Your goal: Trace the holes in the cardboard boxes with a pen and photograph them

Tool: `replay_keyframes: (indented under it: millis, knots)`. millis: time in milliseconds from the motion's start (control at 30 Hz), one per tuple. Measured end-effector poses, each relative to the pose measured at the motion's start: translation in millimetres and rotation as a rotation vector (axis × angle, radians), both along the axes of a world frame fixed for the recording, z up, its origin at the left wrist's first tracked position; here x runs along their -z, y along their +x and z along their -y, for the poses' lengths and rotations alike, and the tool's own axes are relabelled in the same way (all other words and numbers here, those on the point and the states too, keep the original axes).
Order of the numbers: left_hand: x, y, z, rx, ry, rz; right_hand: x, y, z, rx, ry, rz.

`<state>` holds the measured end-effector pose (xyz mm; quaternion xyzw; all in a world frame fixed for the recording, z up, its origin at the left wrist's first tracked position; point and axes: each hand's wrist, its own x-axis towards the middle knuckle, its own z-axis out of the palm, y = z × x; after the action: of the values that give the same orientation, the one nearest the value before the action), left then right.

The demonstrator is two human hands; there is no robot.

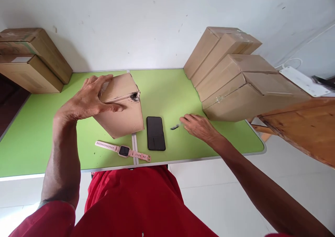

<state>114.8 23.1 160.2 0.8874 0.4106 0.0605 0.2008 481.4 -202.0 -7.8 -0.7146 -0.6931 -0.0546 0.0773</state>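
A brown cardboard box (123, 120) stands left of the middle of the green table. My left hand (90, 96) grips it from above, with the thumb along the near face and the fingers spread over the top. Near the box's upper right corner is a dark, torn-looking hole (135, 96). Over the table to the right, my right hand (197, 125) is closed on a small, thin, black-tipped object (175, 127); blur hides its exact kind. Between the box and that hand lies a black smartphone (155, 133). A pink-strapped smartwatch (124, 151) is stretched out below the box.
Several cardboard boxes (230, 90) are lined up at the table's right side. More boxes (39, 73) are stacked at the far left. A white wall runs behind the green table (167, 90). To the right, a wooden surface (309, 125) holds a white power strip (300, 80).
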Motion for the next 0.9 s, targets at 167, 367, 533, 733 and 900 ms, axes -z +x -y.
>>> replay_keyframes:
  millis: [167,367,533,733,900]
  knots:
    - [1.1,4,-12,-0.038,-0.061,-0.002,-38.1,-29,-32,0.121,0.469,-0.509]
    - [-1.5,8,-21,-0.075,-0.094,-0.008,-83.6,-152,-105,-0.269,0.944,-1.248]
    - [-0.7,5,-25,-0.097,-0.112,-0.009,-76.7,-196,-123,-0.111,0.968,-1.153]
    - [-0.3,5,-27,-0.094,-0.122,0.0,-64.7,-194,-124,-0.112,1.018,-1.124]
    - [-1.3,8,-25,-0.095,-0.124,0.011,-64.3,-194,-125,-0.096,0.993,-1.1]
